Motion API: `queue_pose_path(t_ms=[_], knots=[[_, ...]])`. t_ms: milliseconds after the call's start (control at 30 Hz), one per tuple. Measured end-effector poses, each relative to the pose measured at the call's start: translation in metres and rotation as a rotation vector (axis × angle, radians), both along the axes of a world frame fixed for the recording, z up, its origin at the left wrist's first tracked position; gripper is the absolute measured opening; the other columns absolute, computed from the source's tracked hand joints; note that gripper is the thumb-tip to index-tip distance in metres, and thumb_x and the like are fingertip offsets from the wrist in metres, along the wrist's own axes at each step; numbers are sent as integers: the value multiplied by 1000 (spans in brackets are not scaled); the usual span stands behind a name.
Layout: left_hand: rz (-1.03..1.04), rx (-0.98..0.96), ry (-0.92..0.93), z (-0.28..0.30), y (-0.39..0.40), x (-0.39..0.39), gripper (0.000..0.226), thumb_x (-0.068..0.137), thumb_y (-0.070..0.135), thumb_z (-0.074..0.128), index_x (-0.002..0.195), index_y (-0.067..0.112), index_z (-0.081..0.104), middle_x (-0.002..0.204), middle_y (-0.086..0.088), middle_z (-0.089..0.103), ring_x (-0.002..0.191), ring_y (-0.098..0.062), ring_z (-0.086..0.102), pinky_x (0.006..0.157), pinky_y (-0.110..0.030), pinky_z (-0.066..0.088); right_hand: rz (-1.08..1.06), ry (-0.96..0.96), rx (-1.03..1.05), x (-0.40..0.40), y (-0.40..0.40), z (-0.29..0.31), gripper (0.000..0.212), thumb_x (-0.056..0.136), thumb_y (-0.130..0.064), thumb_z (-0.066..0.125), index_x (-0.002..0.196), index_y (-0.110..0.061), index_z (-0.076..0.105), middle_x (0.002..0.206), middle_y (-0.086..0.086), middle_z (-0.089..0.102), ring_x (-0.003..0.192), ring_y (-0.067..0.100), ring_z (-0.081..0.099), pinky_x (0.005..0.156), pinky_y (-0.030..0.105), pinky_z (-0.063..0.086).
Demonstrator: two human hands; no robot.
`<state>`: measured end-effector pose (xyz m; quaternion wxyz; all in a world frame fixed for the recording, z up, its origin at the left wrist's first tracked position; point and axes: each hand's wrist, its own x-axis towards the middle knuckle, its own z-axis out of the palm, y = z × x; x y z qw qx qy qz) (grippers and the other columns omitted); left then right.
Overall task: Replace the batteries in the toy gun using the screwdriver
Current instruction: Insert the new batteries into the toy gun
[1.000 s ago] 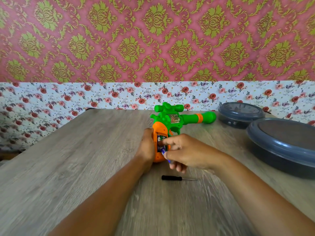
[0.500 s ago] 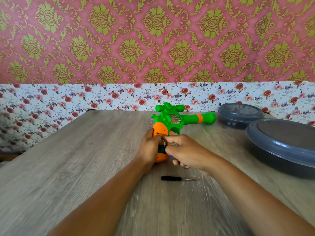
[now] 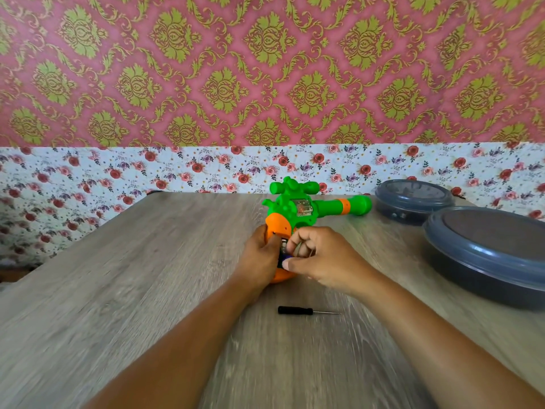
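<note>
While right hand grip is pinching blue cylindrical battery in open orange handle compartment of green-and-orange plastic toy gun, left hand grip is wrapping handle; black-handled screwdriver is lying on grey wood-grain desk. Cover seemingly off, closing and screwing remaining.

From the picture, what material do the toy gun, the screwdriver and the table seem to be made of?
Green and orange toy gun: moulded plastic, apparently; bright uniform colour, slight gloss.
Small black-handled screwdriver: dark handle, probably plastic; thin shaft, likely metal.
Grey wood-grain table: wood or laminate; matt, printed-looking grain.
</note>
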<state>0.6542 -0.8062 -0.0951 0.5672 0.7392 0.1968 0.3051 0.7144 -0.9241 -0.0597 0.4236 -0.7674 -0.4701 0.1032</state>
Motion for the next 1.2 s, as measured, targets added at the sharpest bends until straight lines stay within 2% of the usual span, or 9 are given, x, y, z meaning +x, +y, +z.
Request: queue_pose_path(t_ms=[100,300,467,600,800,967,1100,1200], knots=[[-5,-49,-14,1,1,0,17,95,12,41,83,10,52,72,-7,55,67,-18,50,64,-32,42,4,-202,-16,-6,2,-2,23,70,-18,77,79,-22,56,60,-6,51,54,8,45,60,28,40],[-32,-123,-23,1,3,0,12,93,9,41,88,5,51,75,-13,54,69,-22,51,63,-33,43,64,-215,-47,-11,4,1,18,76,-18,73,93,-15,65,75,-2,58,64,8,49,67,27,44],[-42,-134,-31,3,2,-2,12,92,8,41,84,7,50,70,-9,52,63,-18,49,58,-28,40,43,-222,2,-13,4,-1,12,76,-14,73,84,-15,64,75,1,62,70,12,54,67,27,45],[-26,-136,-12,4,1,-4,15,91,8,39,79,9,48,69,-10,51,58,-16,47,53,-24,37,39,-234,37,-14,3,-1,14,74,-12,73,75,-17,60,72,5,64,66,13,54,66,31,46],[-17,-189,5,4,4,-2,19,88,8,42,70,13,44,61,-7,45,50,-14,41,48,-23,33,-11,-337,66,-18,7,-4,13,75,-11,72,76,-15,59,71,0,59,70,16,55,66,31,46],[-27,-211,-29,5,3,-2,12,86,4,44,77,11,46,62,-6,43,50,-14,40,44,-21,33,-79,-375,138,-21,11,-13,10,76,-9,69,74,-13,60,73,-2,58,71,16,52,63,30,39],[-34,-233,-70,7,0,-2,30,88,5,41,61,18,40,46,5,41,35,-5,38,37,-14,30,-68,-388,154,-18,11,-14,11,77,-1,62,74,-10,64,74,0,62,72,18,56,64,29,41],[-29,-250,-69,7,-3,-2,29,95,14,36,68,20,42,48,9,45,41,-4,44,39,-15,33,-75,-432,202,-20,12,-16,13,73,2,57,70,-10,61,72,-3,58,72,21,56,64,34,46]])
